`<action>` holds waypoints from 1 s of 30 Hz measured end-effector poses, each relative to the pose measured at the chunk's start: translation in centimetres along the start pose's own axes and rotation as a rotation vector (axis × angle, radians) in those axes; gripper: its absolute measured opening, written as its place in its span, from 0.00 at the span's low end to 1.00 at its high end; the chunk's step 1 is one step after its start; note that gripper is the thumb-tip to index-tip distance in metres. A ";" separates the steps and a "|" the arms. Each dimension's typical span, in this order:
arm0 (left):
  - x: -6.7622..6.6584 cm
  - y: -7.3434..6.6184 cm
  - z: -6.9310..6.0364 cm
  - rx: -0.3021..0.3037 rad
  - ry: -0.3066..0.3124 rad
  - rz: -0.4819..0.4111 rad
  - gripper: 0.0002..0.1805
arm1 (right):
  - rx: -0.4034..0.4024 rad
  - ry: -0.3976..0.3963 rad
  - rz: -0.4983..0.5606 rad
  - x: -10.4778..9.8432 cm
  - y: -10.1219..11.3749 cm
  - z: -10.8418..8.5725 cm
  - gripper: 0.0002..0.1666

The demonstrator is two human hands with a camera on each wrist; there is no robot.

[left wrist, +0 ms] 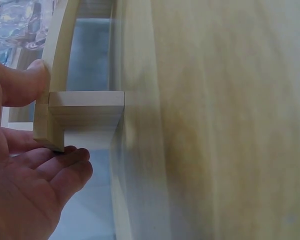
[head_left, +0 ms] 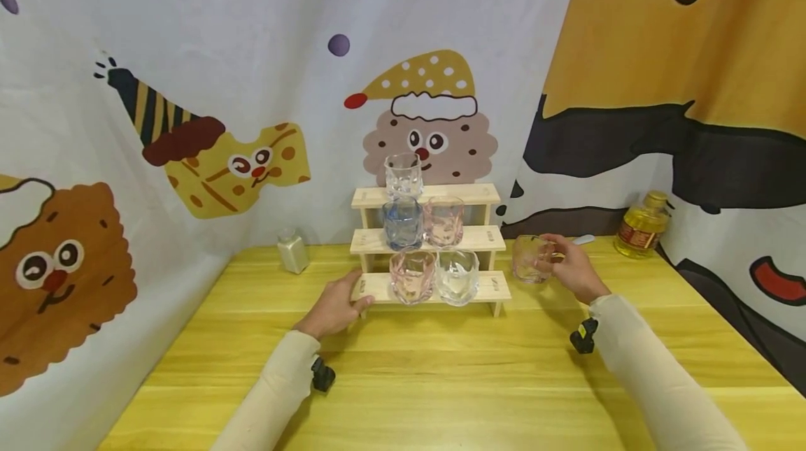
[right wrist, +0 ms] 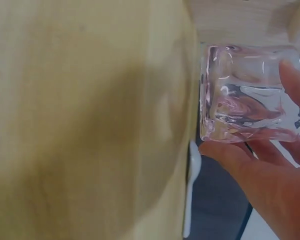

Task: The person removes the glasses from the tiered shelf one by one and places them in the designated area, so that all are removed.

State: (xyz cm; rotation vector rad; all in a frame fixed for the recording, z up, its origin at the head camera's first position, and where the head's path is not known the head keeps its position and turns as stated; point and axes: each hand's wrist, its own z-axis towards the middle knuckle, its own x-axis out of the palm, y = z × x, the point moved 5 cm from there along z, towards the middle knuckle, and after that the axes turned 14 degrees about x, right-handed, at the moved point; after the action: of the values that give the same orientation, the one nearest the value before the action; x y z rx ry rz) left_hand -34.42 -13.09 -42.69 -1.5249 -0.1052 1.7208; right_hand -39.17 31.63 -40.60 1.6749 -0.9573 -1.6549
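A three-step wooden stand (head_left: 376, 286) holds several faceted glasses. My left hand (head_left: 334, 307) grips the left end of its lowest step, thumb on top and fingers below, as the left wrist view shows. To the right of the stand, my right hand (head_left: 574, 270) holds a clear pinkish glass tumbler (right wrist: 245, 95) between thumb and fingers. The tumbler is upright at the table; whether its base touches the wood I cannot tell. On the lowest step stand a pink glass (head_left: 412, 276) and a clear glass (head_left: 457, 276).
A blue glass (head_left: 403, 223) and a pink glass (head_left: 443, 222) occupy the middle step, a clear glass (head_left: 404, 175) the top one. Left stands a jar of white contents (head_left: 292, 252). A white spoon (right wrist: 191, 185) and an oil bottle (head_left: 641, 226) lie rightward, before a printed curtain (head_left: 252, 17).
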 end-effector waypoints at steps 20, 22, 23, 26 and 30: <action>-0.1 0.0 0.0 0.000 -0.014 -0.024 0.38 | 0.001 0.242 0.078 1.2 -0.8 0.3 0.45; -0.1 0.0 0.0 -0.010 -0.008 -0.024 0.38 | -0.007 0.223 -0.010 1.0 -0.4 0.2 0.47; 0.0 0.0 0.0 -0.008 -0.006 -0.021 0.38 | -0.011 0.209 -0.062 0.9 -0.1 0.1 0.48; 0.0 0.0 0.0 -0.018 -0.001 -0.020 0.38 | -0.032 0.168 -0.217 0.8 1.1 -0.2 0.54; 0.1 0.1 0.0 -0.024 -0.001 -0.028 0.38 | -0.060 0.105 -0.369 1.0 2.7 -0.8 0.56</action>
State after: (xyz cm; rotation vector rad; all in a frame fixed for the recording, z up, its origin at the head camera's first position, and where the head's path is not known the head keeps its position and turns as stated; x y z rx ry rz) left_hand -34.42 -13.10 -42.81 -1.5330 -0.1477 1.7045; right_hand -38.61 29.24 -38.87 1.9629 -0.5656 -1.7832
